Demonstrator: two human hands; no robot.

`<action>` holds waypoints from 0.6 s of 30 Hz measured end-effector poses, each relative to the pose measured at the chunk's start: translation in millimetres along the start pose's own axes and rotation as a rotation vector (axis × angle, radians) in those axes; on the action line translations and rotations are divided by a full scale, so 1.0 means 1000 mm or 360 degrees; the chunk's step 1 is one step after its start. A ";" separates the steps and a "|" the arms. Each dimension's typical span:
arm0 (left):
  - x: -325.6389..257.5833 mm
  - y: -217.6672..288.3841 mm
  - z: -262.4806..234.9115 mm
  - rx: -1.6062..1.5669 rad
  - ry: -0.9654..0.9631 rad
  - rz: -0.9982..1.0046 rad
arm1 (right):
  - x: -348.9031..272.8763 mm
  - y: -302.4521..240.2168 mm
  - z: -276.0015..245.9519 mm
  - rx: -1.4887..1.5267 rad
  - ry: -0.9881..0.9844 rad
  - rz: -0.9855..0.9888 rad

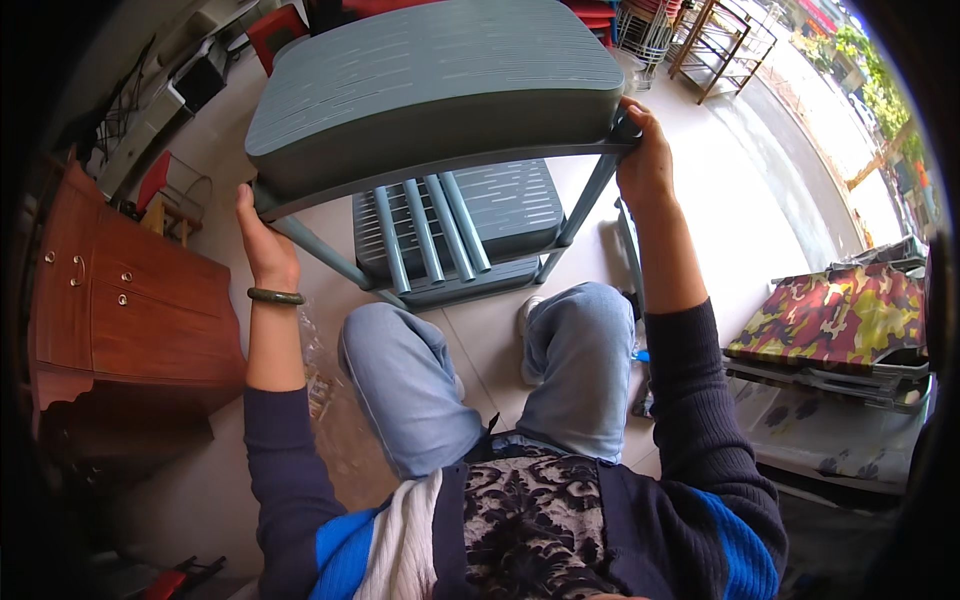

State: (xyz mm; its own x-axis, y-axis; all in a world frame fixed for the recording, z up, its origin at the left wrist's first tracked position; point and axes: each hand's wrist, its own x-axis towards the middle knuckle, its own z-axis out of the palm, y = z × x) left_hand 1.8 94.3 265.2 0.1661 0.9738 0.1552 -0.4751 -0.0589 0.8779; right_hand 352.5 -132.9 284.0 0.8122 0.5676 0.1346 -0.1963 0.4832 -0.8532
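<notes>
A grey-green plastic shelf tier (440, 85) with a slotted top spans the space before me, raised on pale blue-grey tubes. My left hand (268, 250) grips its near left corner, thumb up the side and the other fingers hidden behind it. At the near right corner, my right hand (645, 160) is closed round the rim where a leg tube (590, 197) meets it. Below sits a lower slotted tier (520, 200) of the same unit, close to the floor. Several loose tubes (425, 230) lie side by side on that tier.
My bent knees (405, 375) flank the unit's near side. A reddish-brown wooden cabinet (150, 290) stands at left. Folded camouflage-patterned cots (840, 320) are stacked at right. Clear plastic wrapping (345, 430) lies by my left leg. A wooden rack (720, 50) stands far right, beside stacked stools (645, 35).
</notes>
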 end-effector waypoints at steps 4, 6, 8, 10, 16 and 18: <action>0.006 -0.002 -0.008 0.0013 -0.0069 0.0036 | 0.021 0.019 -0.017 0.0096 -0.0040 -0.0129; 0.013 -0.012 -0.015 0.0104 -0.0049 0.0152 | 0.023 0.020 -0.017 0.0104 -0.0041 -0.0142; 0.009 -0.009 -0.012 0.0176 -0.0136 0.0051 | 0.030 0.018 -0.019 0.0042 0.0041 -0.0110; 0.010 -0.012 -0.005 0.0184 -0.0140 0.0112 | 0.051 0.017 -0.031 0.0030 0.0054 -0.0122; -0.022 -0.019 0.009 0.0018 -0.0285 0.0084 | 0.094 0.004 -0.065 -0.0139 -0.0163 -0.0008; -0.032 -0.033 -0.006 -0.0177 -0.0367 0.0177 | 0.077 0.007 -0.027 -0.0489 0.0153 0.0256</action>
State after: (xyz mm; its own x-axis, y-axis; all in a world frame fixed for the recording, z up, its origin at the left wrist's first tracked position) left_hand 6.5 66.4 228.6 0.2936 0.8863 0.3581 -0.5915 -0.1259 0.7964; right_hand 429.1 -103.8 274.6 0.8353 0.5476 -0.0495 -0.1636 0.1615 -0.9732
